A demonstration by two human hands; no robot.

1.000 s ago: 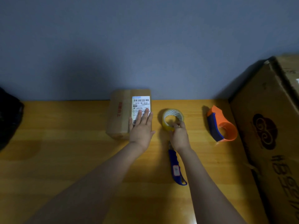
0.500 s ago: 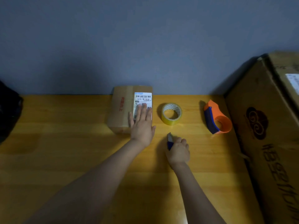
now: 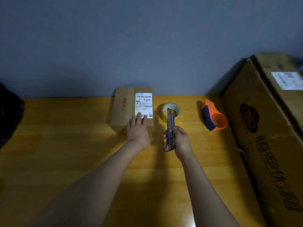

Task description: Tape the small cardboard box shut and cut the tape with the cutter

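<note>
The small cardboard box (image 3: 124, 108) lies flat at the back of the wooden table (image 3: 65, 145), with a white shipping label on its right half. My left hand (image 3: 138, 129) rests flat on the box's near right corner, fingers spread. Just right of the box lies a yellowish tape roll (image 3: 176, 112). My right hand (image 3: 181, 140) grips the blue cutter (image 3: 170, 128) above the table, its blade end pointing away from me over the roll.
An orange and blue tape dispenser (image 3: 213, 117) stands right of the roll. A large cardboard carton (image 3: 268, 136) fills the right side. A dark object (image 3: 8, 115) sits at the left edge. The grey wall runs behind the table.
My right hand left the tape roll, closed on the cutter lying on the table, and has lifted it so the blade end points toward the roll. My left hand stayed on the box.
</note>
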